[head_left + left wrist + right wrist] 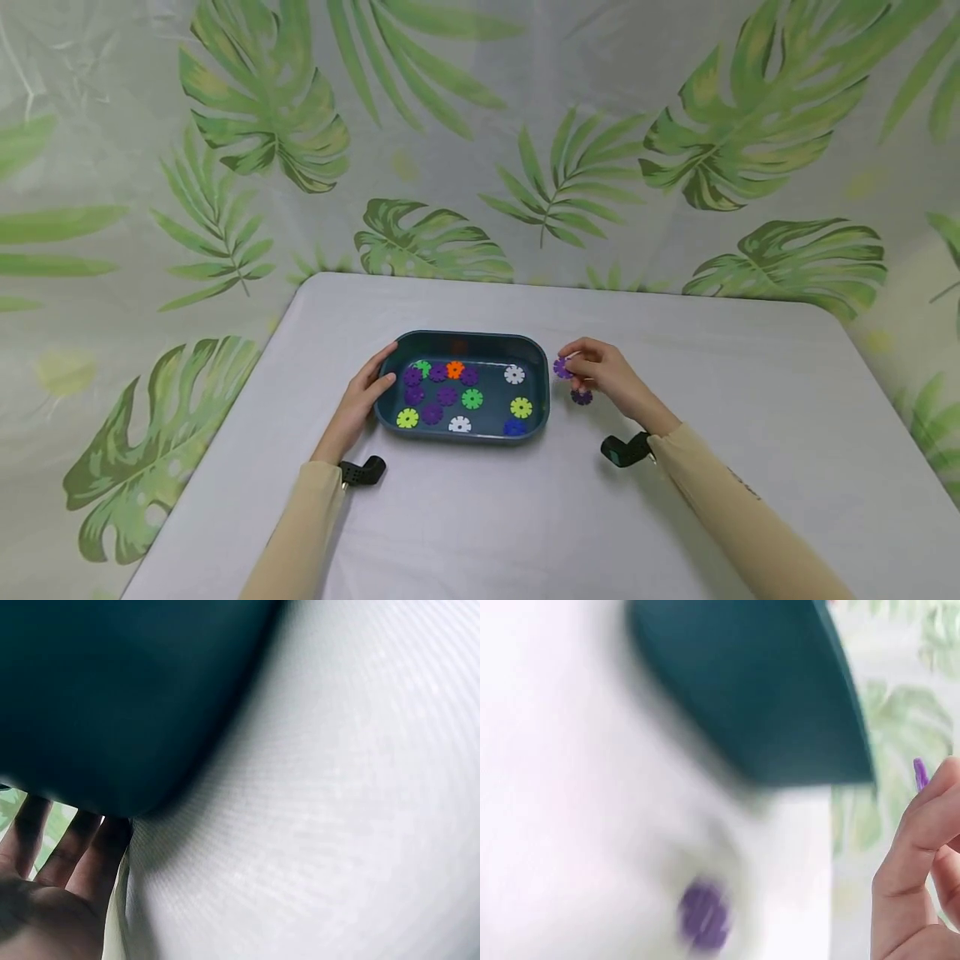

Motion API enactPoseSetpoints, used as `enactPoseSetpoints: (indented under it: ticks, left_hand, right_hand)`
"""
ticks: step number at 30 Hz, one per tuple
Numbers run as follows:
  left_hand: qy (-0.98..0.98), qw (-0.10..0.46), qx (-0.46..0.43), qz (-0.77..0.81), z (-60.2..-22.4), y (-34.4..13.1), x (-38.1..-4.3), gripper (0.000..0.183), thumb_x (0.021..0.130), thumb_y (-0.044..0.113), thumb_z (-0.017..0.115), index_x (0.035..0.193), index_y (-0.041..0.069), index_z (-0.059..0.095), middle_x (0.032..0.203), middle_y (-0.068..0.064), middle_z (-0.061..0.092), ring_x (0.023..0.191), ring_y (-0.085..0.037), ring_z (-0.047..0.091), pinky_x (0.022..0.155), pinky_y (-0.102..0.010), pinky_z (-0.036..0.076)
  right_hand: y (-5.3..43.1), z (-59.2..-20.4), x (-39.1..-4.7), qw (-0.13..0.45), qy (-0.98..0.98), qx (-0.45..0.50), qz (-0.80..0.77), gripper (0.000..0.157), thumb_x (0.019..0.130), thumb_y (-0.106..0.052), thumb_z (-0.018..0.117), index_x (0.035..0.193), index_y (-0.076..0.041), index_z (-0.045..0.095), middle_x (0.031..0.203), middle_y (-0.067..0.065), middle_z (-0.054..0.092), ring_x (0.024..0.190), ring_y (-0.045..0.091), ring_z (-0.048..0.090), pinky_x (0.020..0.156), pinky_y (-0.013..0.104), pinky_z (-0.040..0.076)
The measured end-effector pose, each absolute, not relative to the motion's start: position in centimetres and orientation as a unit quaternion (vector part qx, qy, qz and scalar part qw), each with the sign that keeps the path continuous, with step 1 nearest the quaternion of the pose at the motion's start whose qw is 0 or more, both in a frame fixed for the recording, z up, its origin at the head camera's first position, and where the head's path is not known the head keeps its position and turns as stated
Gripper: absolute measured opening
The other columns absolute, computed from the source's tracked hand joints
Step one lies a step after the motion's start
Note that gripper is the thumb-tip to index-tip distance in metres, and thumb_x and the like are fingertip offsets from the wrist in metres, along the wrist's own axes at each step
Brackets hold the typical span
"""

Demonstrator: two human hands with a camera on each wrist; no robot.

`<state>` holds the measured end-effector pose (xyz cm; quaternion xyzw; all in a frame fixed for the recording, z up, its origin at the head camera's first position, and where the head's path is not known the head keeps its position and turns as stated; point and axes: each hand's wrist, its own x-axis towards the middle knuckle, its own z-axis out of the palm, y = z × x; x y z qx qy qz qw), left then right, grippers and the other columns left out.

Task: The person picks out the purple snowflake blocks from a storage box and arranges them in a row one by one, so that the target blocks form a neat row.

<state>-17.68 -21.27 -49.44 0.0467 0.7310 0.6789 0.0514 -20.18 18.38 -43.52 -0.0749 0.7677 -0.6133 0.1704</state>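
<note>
A dark teal tray (461, 437) stands on the table with notched plastic snowflake discs inside in purple, green, yellow, white, orange and blue. My left hand (362, 400) holds the tray's left end, thumb at the rim and fingers along the outer wall. In the left wrist view its straight fingers (82, 855) lie against the tray wall (135, 712). Just right of the tray, my right hand (606, 373) pinches a purple snowflake disc (562, 367); in the right wrist view only its edge shows past the fingers. A second purple disc (581, 398) lies on the table beneath that hand.
A white cloth covers the table (480, 525). Behind it hangs a leaf-patterned curtain (420, 150). Each wrist wears a black camera, the left one (363, 472) near the tray's front left corner and the right one (626, 450) above the cloth.
</note>
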Motion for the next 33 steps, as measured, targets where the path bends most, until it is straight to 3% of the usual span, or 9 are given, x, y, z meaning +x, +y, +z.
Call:
enactPoseSetpoints:
  ticks: [4, 13, 18, 24, 29, 33]
  left_hand:
    - [0.735, 0.047, 0.05, 0.674, -49.4, -21.4, -17.6, 0.049, 0.101, 0.014, 0.048, 0.148, 0.024, 0.039, 0.156, -0.003, 0.025, 0.143, -0.025, 0.016, 0.112, -0.049, 0.016]
    - [0.734, 0.051, 0.04, 0.676, -49.1, -21.5, -17.4, 0.049, 0.102, 0.015, 0.048, 0.149, 0.02, 0.036, 0.156, 0.0, 0.025, 0.143, -0.019, 0.016, 0.114, -0.045, 0.014]
    - [0.73, 0.057, 0.046, 0.68, -47.7, -21.0, -16.8, 0.052, 0.101, 0.014, 0.049, 0.15, 0.012, 0.033, 0.156, -0.007, 0.022, 0.143, -0.023, 0.014, 0.113, -0.047, 0.013]
    - [0.732, 0.062, 0.048, 0.677, -46.7, -20.8, -16.3, 0.053, 0.101, 0.019, 0.051, 0.15, 0.012, 0.033, 0.156, -0.004, 0.023, 0.143, -0.02, 0.014, 0.114, -0.043, 0.013]
    - [0.729, 0.063, 0.045, 0.68, -46.7, -20.8, -16.4, 0.051, 0.101, 0.014, 0.049, 0.15, 0.015, 0.035, 0.156, -0.002, 0.024, 0.143, -0.018, 0.014, 0.114, -0.043, 0.012]
    - [0.731, 0.059, 0.047, 0.678, -46.7, -20.7, -16.5, 0.05, 0.101, 0.014, 0.048, 0.149, 0.015, 0.035, 0.155, -0.002, 0.025, 0.143, -0.018, 0.015, 0.114, -0.043, 0.012]
  right_hand:
    - [21.6, -44.9, -19.6, 0.158, 0.781, -0.044, -0.603, 0.028, 0.098, -0.007, 0.051, 0.118, 0.012, 0.05, 0.083, 0.009, 0.058, 0.065, 0.011, 0.056, 0.065, 0.029, 0.053]
    - [24.5, -47.2, -18.8, 0.166, 0.791, -0.014, -0.588, 0.029, 0.096, -0.001, 0.049, 0.117, 0.018, 0.048, 0.086, 0.013, 0.061, 0.063, 0.011, 0.061, 0.062, 0.026, 0.054]
    - [24.3, -47.7, -18.8, 0.159, 0.818, -0.007, -0.552, 0.024, 0.096, 0.001, 0.046, 0.114, 0.016, 0.05, 0.086, 0.016, 0.061, 0.063, 0.015, 0.064, 0.06, 0.029, 0.056]
    - [23.7, -47.4, -18.8, 0.126, 0.869, -0.006, -0.479, 0.021, 0.094, 0.0, 0.046, 0.109, 0.011, 0.055, 0.081, 0.016, 0.059, 0.057, 0.017, 0.063, 0.053, 0.029, 0.054]
    - [22.7, -46.1, -19.2, 0.103, 0.846, -0.009, -0.523, 0.025, 0.097, -0.005, 0.046, 0.115, 0.011, 0.053, 0.099, 0.024, 0.055, 0.06, 0.016, 0.063, 0.057, 0.03, 0.055]
    - [20.6, -44.1, -19.7, 0.123, 0.801, -0.024, -0.585, 0.032, 0.1, -0.011, 0.047, 0.121, 0.012, 0.05, 0.106, 0.027, 0.052, 0.067, 0.017, 0.063, 0.065, 0.029, 0.056]
